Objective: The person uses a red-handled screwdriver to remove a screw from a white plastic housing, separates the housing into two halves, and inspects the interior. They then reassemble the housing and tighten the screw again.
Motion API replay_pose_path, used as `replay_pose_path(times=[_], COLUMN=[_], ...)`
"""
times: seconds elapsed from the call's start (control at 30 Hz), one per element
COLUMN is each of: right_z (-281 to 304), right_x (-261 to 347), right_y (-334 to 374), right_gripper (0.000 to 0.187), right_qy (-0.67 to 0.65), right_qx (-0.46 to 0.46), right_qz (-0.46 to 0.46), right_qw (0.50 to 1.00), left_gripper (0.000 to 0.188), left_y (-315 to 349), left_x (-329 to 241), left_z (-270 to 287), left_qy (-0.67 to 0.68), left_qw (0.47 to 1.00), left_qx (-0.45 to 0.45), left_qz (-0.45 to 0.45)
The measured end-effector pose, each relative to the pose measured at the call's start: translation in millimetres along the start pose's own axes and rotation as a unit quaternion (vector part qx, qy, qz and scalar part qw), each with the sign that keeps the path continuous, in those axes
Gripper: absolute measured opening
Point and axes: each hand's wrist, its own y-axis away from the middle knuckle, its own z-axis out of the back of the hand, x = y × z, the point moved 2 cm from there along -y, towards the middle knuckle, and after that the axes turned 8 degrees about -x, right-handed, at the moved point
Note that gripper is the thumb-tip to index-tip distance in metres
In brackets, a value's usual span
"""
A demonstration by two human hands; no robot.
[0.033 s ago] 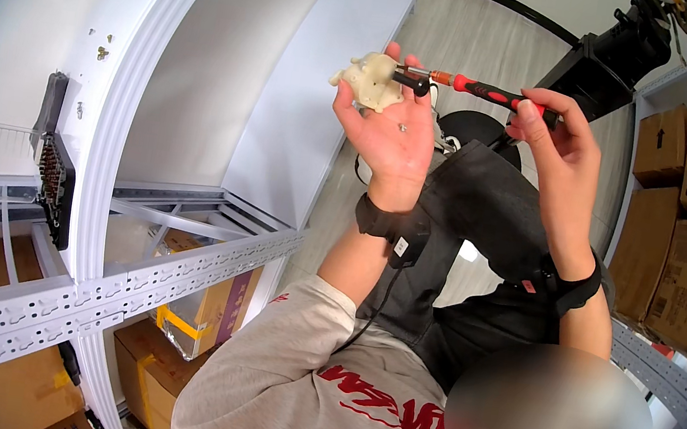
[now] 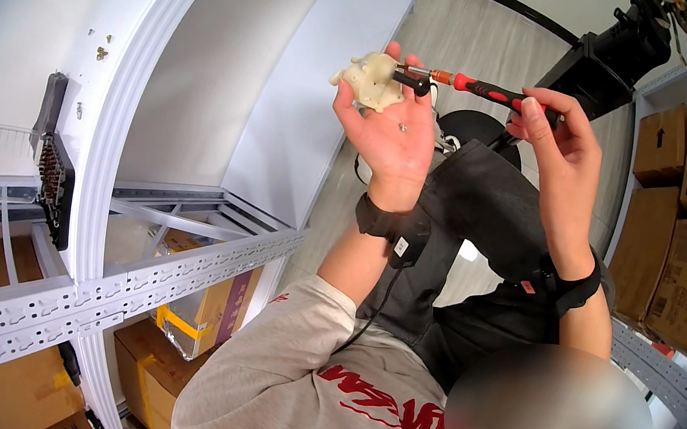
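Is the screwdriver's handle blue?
No, the screwdriver in the right hand has a red and black handle, its tip at the cream plastic part.

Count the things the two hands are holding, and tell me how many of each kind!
Cream-coloured plastic part, in the left hand: 1
Red-and-black-handled screwdriver, in the right hand: 1
Small silver screw, lying on the left palm: 1
Total: 3

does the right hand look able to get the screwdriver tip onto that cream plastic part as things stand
Probably yes: the right hand already holds the red-handled screwdriver level, its tip at the cream plastic part, which the left hand holds up with nothing between them.
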Motion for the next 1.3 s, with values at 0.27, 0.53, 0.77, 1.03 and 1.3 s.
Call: replay_pose_path(times=[0.27, 0.53, 0.77, 1.03, 1.3], right_z=[-2.5, -6.5, 2.8, -2.7, -5.1], right_x=[-2.8, -1.4, -13.6, -18.2, -20.5], right_y=[0.6, 3.9, -4.2, -3.7, 0.6], right_gripper=[0.017, 0.028, 0.020, 0.017, 0.019], right_qy=[0.047, 0.052, 0.219, 0.209, 0.066], right_qx=[0.002, 0.041, 0.040, 0.024, -0.001], right_qz=[0.133, -0.130, 0.060, 0.041, 0.080], right_qw=[0.990, 0.989, 0.973, 0.977, 0.995], left_gripper=[0.049, 0.050, 0.051, 0.056, 0.056], left_y=[-2.2, -5.4, -3.6, -1.2, 0.6], left_x=[-2.3, -3.8, -3.2, -1.7, -1.2], left_z=[0.5, 4.3, 0.4, -1.8, -5.1], left_qy=[0.022, 0.001, -0.012, -0.017, -0.018], left_qw=[1.000, 1.000, 0.999, 0.999, 0.999], left_qx=[0.014, 0.017, 0.030, 0.025, 0.026], left_qz=[0.010, -0.014, -0.023, -0.014, -0.020])
